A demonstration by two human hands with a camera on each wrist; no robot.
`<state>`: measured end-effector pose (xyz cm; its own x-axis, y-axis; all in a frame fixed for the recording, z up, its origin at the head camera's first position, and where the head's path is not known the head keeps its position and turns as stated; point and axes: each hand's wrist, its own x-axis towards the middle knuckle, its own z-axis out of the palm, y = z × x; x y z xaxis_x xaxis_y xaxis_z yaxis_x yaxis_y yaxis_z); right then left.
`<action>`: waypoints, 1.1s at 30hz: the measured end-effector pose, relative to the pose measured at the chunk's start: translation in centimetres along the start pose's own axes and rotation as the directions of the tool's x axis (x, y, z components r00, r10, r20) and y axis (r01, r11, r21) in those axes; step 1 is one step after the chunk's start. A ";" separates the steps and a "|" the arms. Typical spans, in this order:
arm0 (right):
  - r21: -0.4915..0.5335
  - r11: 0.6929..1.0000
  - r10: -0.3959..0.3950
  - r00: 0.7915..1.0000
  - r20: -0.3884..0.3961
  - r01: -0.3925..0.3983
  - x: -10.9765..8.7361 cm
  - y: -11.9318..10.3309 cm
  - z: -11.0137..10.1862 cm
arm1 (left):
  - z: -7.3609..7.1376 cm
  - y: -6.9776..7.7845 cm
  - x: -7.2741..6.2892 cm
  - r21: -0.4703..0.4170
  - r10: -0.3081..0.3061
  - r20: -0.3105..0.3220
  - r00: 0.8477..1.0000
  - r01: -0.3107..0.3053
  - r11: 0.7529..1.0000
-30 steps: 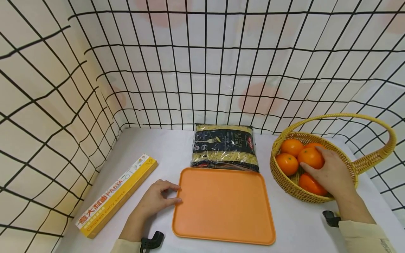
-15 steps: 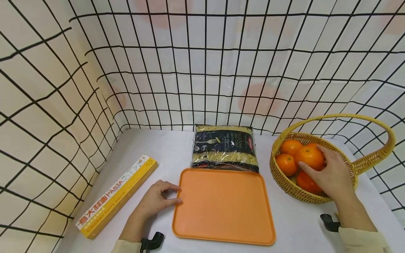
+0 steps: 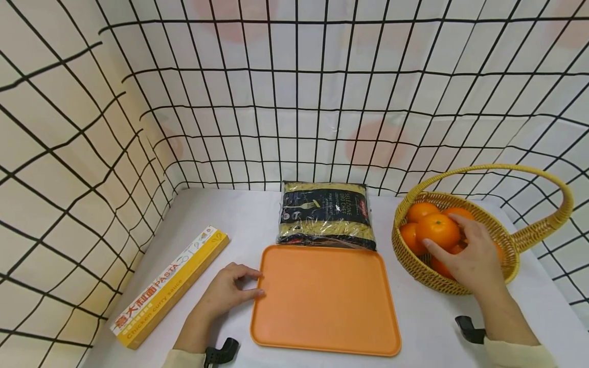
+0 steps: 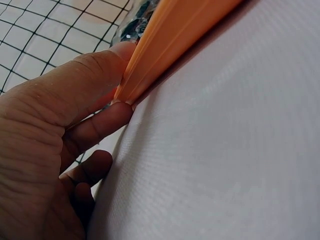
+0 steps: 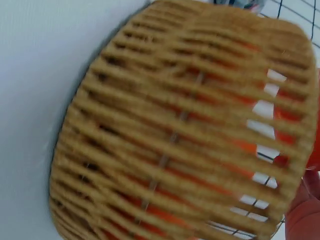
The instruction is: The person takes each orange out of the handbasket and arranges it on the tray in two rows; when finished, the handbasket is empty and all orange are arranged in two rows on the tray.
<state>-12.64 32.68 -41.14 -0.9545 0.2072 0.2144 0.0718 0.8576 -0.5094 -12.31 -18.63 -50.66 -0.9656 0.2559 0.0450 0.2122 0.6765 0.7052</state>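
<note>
In the head view, my right hand [image 3: 474,254] grips an orange [image 3: 438,231] between thumb and fingers, above the other oranges in the wicker basket [image 3: 416,268]. Several more oranges [image 3: 422,211] lie in the basket, partly hidden by the held orange and my hand. The basket wall [image 5: 175,125] fills most of the right wrist view, and only some fingers [image 5: 304,215] show at its right edge. My left hand [image 3: 230,289] holds the left rim of the orange tray [image 3: 324,301]. In the left wrist view, thumb and fingertips [image 4: 117,114] meet the tray's edge [image 4: 165,45].
A bag of pasta [image 3: 326,214] lies just behind the tray. To the left, a long yellow pasta box [image 3: 170,286] lies at a slant. The tall basket handle [image 3: 552,220] arches over the basket's right side. Black wire mesh [image 3: 294,102] encloses the white tabletop at the back and sides.
My right hand has moved left and slightly up within the basket, carrying the held orange over the others. The left hand and the tray have stayed put.
</note>
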 end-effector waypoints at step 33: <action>0.280 0.951 -0.140 0.990 0.008 0.132 -3.7 -7.2 5.2 | 0.2 0.1 0.1 -0.030 -0.095 0.014 0.995 0.095 0.995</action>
<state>-11.10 23.29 -42.57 -0.9574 0.0811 0.2770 -0.1393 0.7108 -0.6895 -12.38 -18.43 -50.69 -0.9793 0.2000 -0.0316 0.1147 0.6766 0.7274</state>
